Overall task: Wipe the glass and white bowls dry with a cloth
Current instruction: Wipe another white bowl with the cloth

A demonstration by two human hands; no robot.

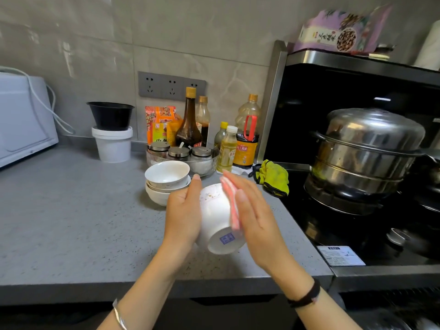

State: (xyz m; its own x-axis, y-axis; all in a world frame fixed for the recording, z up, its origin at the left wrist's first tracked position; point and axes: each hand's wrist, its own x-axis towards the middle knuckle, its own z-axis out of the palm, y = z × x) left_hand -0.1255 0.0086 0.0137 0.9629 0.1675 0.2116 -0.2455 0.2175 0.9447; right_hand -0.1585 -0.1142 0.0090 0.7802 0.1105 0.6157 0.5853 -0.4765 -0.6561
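**Two hands sandwich one bowl above the counter**

Two hands meet around a white ceramic bowl (214,217) held in the air, tipped so its foot ring with a blue mark faces the camera. The left hand (183,210) cups the bowl's left side, one digit lying straight up towards the rim and the rest hidden behind the bowl. The right hand (254,215) is flat, fingers straight and together, pressing a pink-and-white striped cloth (229,201) against the bowl's right wall. Brown specks show on the wall near the rim.

Just behind the left hand, a stack of white bowls (166,182) stands upright on the grey speckled countertop (71,210). Behind the stack sits a shallow shiny bowl (214,160) holding three lidded jars, with sauce and oil bottles (245,141) beside it. A yellow-green rag (273,178) lies at the counter's right edge, next to a black hob (333,222) carrying a tiered steel steamer pot (366,153)
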